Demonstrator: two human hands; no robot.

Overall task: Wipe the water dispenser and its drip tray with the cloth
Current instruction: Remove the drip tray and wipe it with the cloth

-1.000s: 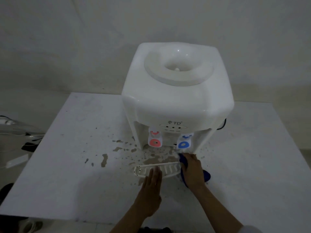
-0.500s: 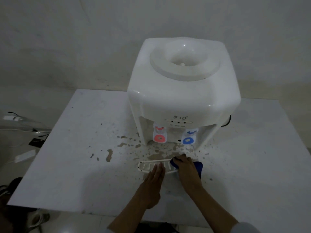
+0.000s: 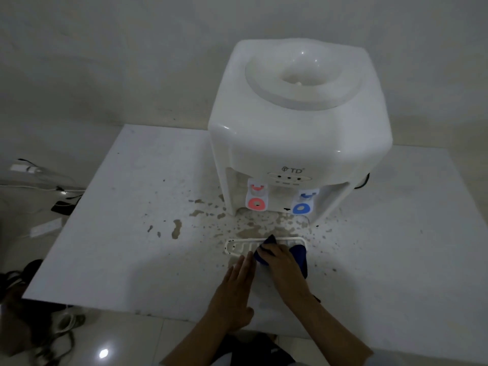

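A glossy white plastic water dispenser (image 3: pixel 298 133) with rounded corners stands on a stained white desk (image 3: pixel 126 233). The slotted white drip tray (image 3: pixel 237 247) lies at its six o'clock, detached. The right hand (image 3: pixel 284 268) has slid the soft blue cloth (image 3: pixel 299 256) leftward along the tray since a second ago, its grip closed over the bunched cloth. The left hand (image 3: pixel 235 289) lies flat, fingers extended, at the tray's six o'clock, holding nothing.

White table (image 3: pixel 126 249) carrying a white water dispenser (image 3: pixel 298 133) toward its back, a white slotted drip tray (image 3: pixel 237 247) lying loose in front of it, brown splatter stains (image 3: pixel 177 228) spreading across the surface around both
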